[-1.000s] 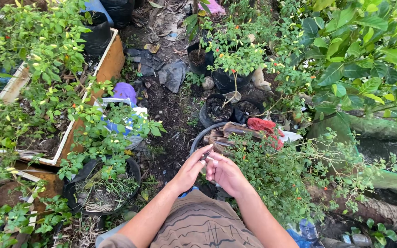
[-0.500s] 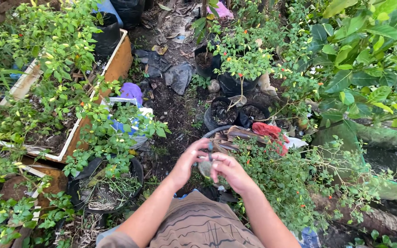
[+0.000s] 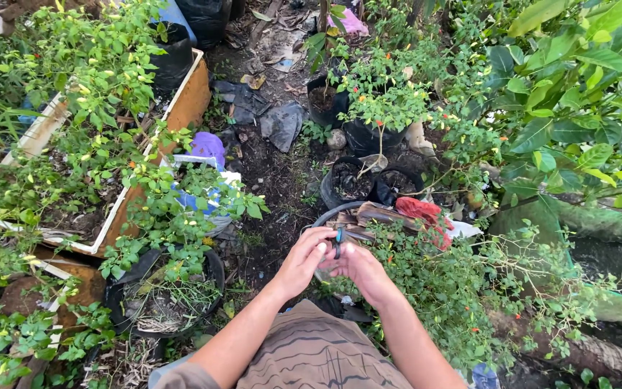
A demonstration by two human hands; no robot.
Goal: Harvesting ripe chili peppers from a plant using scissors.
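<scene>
Both hands meet at lower centre of the frame. The left hand [image 3: 302,261] and right hand [image 3: 360,270] have fingers curled together around a small dark blue looped object [image 3: 337,243], pinched between their fingertips; its kind cannot be told. Just beyond lies a round black tub of dry brown leaves [image 3: 368,215]. A small-leaved green shrub [image 3: 455,288] fills the lower right.
</scene>
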